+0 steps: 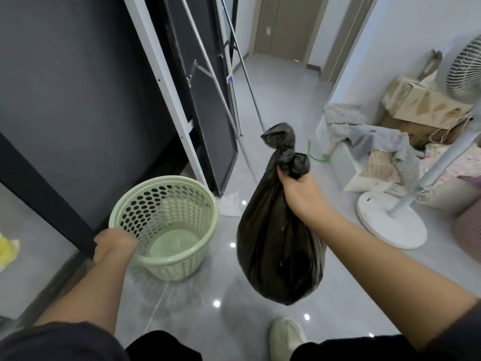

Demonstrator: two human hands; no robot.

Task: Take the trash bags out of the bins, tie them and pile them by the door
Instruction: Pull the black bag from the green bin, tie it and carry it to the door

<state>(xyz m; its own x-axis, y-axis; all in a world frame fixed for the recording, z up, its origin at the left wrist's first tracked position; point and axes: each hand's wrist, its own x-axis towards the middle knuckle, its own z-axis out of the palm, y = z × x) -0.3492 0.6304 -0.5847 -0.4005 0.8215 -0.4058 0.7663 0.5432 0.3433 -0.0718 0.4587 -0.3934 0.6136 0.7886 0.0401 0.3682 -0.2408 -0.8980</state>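
The left hand (115, 246) curls its fingers over the near rim of the pale green perforated plastic bin (179, 269) at the glossy grey tiled floor's (208, 300) left side. The right hand (302, 194) grips the knotted neck of the full black plastic trash bag (278, 251), which hangs mid-floor.

The bag (278, 246) at centre is thin black plastic, faintly shiny and creased; the basket (166, 230) at lower left is matt pale-green plastic — perforated. Grey floor tiles (281, 100) are glossy, mirroring lights — cardboard box (421, 105), upper right, looks dull.
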